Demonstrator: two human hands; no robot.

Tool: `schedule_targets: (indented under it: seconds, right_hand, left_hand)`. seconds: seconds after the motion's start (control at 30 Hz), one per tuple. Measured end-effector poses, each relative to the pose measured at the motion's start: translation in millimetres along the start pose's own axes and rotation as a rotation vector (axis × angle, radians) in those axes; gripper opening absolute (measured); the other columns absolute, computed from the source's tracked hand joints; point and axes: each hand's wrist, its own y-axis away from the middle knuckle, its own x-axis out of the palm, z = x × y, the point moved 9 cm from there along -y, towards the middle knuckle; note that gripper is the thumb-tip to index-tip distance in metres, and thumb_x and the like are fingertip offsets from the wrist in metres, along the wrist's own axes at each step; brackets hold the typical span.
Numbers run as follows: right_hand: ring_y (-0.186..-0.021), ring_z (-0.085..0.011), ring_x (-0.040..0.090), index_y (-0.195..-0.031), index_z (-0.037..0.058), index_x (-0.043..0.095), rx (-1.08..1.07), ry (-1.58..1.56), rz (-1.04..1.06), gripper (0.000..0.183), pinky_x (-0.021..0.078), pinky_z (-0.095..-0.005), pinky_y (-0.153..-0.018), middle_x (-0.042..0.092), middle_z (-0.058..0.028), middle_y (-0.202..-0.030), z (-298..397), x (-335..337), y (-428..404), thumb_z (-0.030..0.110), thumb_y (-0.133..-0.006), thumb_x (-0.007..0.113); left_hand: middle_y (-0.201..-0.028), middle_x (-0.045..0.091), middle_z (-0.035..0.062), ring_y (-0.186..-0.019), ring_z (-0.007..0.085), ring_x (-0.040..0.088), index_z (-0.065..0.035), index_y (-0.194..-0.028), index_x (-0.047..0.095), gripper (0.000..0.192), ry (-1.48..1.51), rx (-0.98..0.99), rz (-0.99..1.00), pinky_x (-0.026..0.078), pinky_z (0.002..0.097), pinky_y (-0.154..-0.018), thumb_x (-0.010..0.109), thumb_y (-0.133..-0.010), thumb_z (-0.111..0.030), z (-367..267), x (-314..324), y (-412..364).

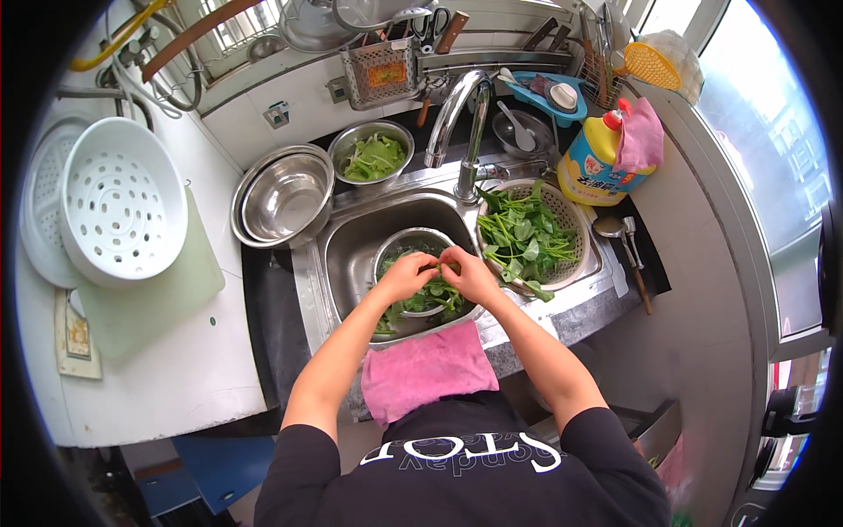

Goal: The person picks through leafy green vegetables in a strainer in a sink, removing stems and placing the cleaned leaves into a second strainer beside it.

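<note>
My left hand (409,275) and my right hand (466,273) meet above a steel bowl (384,253) in the sink (349,247). Pinched between the fingertips of both is a bit of leafy green (440,267), mostly hidden by the fingers. Water and more greens (421,302) fill the bowl, and some leaves hang over its rim into the basin. To the right of my right hand, a round colander (581,247) holds a heap of leafy stems (523,230). The chrome faucet (467,165) arches over the back of the sink.
Nested steel bowls (290,204) stand left of the sink, near a bowl of pale greens (374,158). A yellow detergent bottle (593,161), a ladle (612,228) and a blue dish (560,117) are on the right. A pink cloth (428,372) drapes the front edge.
</note>
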Motion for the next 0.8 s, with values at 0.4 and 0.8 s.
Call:
schedule_targets:
  seconds: [0.4,0.8]
  right_hand:
    - [-0.060,-0.0188,0.053,-0.074,0.0008,0.047,0.062,-0.032,0.062,0.026,0.0427,-0.0322,-0.056,0.054,-0.0095,-0.064,6,26,-9,0.017,-0.068,0.068]
    - [-0.045,-0.0102,0.041,-0.074,0.0081,0.042,0.467,-1.150,-0.014,0.012,0.0306,-0.0210,-0.040,0.051,-0.0060,-0.064,-33,49,-3,0.000,-0.078,0.050]
  left_hand:
    - [-0.082,0.060,0.0109,-0.073,0.0223,0.058,-0.0020,-0.091,0.061,0.018,-0.007,-0.096,-0.156,0.044,0.0309,-0.065,0.061,-0.076,-0.013,-4,-22,27]
    - [-0.080,0.061,0.0043,-0.071,0.0112,0.055,-0.0006,-0.089,0.062,0.017,0.142,-0.147,-0.283,0.043,0.0247,-0.064,0.062,-0.079,-0.014,11,-40,45]
